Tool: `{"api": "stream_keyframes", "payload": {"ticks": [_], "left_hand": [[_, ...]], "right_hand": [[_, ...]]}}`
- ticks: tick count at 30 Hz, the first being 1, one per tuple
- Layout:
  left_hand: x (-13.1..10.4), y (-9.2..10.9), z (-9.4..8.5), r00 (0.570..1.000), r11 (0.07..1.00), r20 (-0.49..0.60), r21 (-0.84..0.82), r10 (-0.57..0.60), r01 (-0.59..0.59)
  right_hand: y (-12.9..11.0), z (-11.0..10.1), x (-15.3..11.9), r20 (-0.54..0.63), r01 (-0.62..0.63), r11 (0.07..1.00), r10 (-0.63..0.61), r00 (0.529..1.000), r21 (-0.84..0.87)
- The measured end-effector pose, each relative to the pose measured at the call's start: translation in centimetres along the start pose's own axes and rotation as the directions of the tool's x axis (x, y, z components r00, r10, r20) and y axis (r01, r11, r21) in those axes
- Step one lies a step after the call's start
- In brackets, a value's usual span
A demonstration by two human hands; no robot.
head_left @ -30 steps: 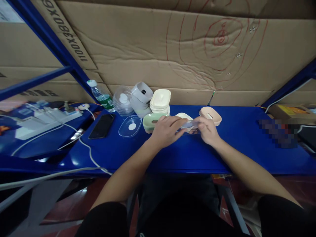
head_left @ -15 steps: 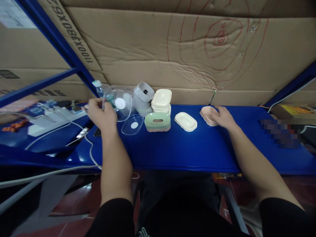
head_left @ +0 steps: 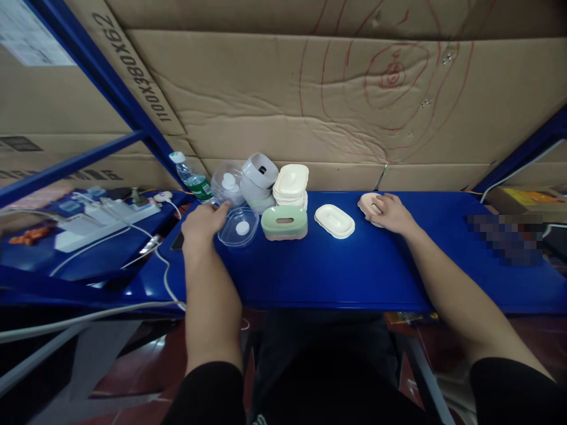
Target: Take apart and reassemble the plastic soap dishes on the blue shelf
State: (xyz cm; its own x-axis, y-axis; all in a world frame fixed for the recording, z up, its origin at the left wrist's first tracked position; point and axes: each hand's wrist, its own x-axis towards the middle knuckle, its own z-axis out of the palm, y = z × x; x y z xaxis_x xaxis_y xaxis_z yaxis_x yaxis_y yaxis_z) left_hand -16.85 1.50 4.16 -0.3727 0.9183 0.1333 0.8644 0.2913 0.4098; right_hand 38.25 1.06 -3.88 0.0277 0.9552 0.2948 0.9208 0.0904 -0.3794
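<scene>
My left hand is at the upper left edge of a clear plastic lid with a white round spot, its thumb and fingers closed at the rim. The lid lies flat on the blue table. My right hand has its fingers over a pale pink oval lid at the right and grips it; part of it is hidden. Between the hands sit a green oval lid with a slot, on pink pieces, and a cream oval lid.
Behind stand a stack of cream lids, grey-white containers, more clear round pieces and a water bottle. A power strip with cables lies left, past a blue frame post. Cardboard walls the back.
My left hand has brought the clear lid down and right, from upright in the air onto the lid on the table. My right hand has closed further over the pink lid.
</scene>
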Motion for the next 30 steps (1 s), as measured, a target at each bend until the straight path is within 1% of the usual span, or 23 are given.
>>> {"api": "stream_keyframes", "payload": {"ticks": [1,2,3,4,5,6,7,8,9,10,11,12,14,15,16,17,18,19,21,24,27,29,30], "left_hand": [[-0.4,0.7,-0.1,0.997,1.000,-0.071,-0.026,-0.015,0.013],[-0.9,1.4,-0.2,0.984,0.998,-0.179,-0.069,-0.003,-0.009],[-1.5,2.3,-0.1,0.950,0.990,-0.310,-0.119,0.038,-0.078],[-2.2,3.2,0.0,0.897,0.973,-0.434,-0.159,0.086,-0.169],[-2.9,4.2,0.4,0.836,0.945,-0.532,-0.182,0.138,-0.272],[-3.8,5.2,0.8,0.783,0.907,-0.588,-0.189,0.203,-0.377],[-4.7,6.2,1.5,0.739,0.855,-0.613,-0.192,0.279,-0.482],[-5.7,7.3,2.2,0.705,0.782,-0.597,-0.196,0.384,-0.591],[-6.7,8.2,3.0,0.667,0.694,-0.560,-0.211,0.492,-0.689],[-7.8,9.1,3.9,0.639,0.611,-0.495,-0.245,0.589,-0.753],[-8.8,9.9,4.7,0.618,0.542,-0.428,-0.298,0.659,-0.785],[-9.6,10.6,5.4,0.618,0.504,-0.348,-0.368,0.705,-0.781],[-11.0,11.5,6.7,0.611,0.447,-0.187,-0.524,0.770,-0.725],[-11.5,11.8,7.2,0.597,0.417,-0.125,-0.602,0.792,-0.680],[-11.8,11.9,7.5,0.574,0.378,-0.080,-0.677,0.815,-0.631],[-12.0,12.0,7.8,0.550,0.334,-0.052,-0.744,0.834,-0.578],[-12.1,12.0,8.0,0.530,0.293,-0.039,-0.798,0.847,-0.527],[-12.2,12.0,8.2,0.520,0.259,-0.036,-0.837,0.853,-0.482],[-12.4,12.0,8.3,0.526,0.212,-0.052,-0.879,0.849,-0.428],[-12.7,12.1,8.3,0.548,0.171,-0.098,-0.892,0.831,-0.418],[-12.8,12.3,8.4,0.537,0.140,-0.118,-0.898,0.835,-0.417],[-12.7,12.4,8.7,0.530,0.125,-0.131,-0.899,0.838,-0.419],[-12.6,12.3,8.9,0.528,0.119,-0.140,-0.896,0.838,-0.428]], "right_hand": [[-0.3,-0.2,0.0,-0.015,-0.008,1.000,0.008,1.000,0.029],[-0.6,-0.4,0.0,-0.037,-0.012,0.998,0.014,0.999,0.065],[-1.0,-0.6,0.0,-0.068,-0.005,0.994,0.012,0.998,0.108],[-1.5,-0.8,-0.1,-0.103,0.021,0.988,-0.005,0.995,0.152],[-2.0,-1.1,-0.3,-0.138,0.062,0.978,-0.035,0.990,0.198],[-2.7,-1.3,-0.5,-0.165,0.117,0.963,-0.078,0.983,0.244],[-3.5,-1.6,-0.8,-0.182,0.184,0.940,-0.135,0.974,0.287],[-4.4,-1.8,-1.2,-0.190,0.258,0.909,-0.205,0.960,0.326],[-5.4,-1.9,-1.6,-0.191,0.331,0.871,-0.278,0.941,0.363],[-6.5,-2.0,-2.1,-0.193,0.399,0.827,-0.350,0.917,0.396],[-7.6,-2.1,-2.7,-0.193,0.464,0.778,-0.423,0.885,0.424],[-8.8,-2.1,-3.4,-0.190,0.522,0.729,-0.492,0.849,0.444],[-10.9,-2.1,-4.6,-0.172,0.598,0.649,-0.597,0.784,0.471],[-11.8,-2.0,-5.1,-0.160,0.621,0.615,-0.636,0.755,0.485],[-12.5,-1.9,-5.5,-0.151,0.636,0.590,-0.663,0.733,0.498],[-13.0,-1.9,-5.8,-0.146,0.645,0.570,-0.681,0.718,0.509],[-13.3,-1.8,-6.0,-0.145,0.648,0.559,-0.689,0.710,0.517],[-13.4,-1.7,-6.1,-0.147,0.647,0.555,-0.690,0.709,0.523],[-13.3,-1.5,-6.2,-0.163,0.646,0.554,-0.680,0.715,0.525],[-13.1,-1.2,-6.1,-0.236,0.668,0.541,-0.660,0.714,0.510],[-13.0,-0.9,-6.1,-0.344,0.701,0.529,-0.622,0.703,0.479],[-12.8,-0.6,-6.1,-0.399,0.695,0.538,-0.571,0.717,0.477],[-12.6,-0.4,-5.9,-0.426,0.676,0.545,-0.525,0.737,0.497]]}}
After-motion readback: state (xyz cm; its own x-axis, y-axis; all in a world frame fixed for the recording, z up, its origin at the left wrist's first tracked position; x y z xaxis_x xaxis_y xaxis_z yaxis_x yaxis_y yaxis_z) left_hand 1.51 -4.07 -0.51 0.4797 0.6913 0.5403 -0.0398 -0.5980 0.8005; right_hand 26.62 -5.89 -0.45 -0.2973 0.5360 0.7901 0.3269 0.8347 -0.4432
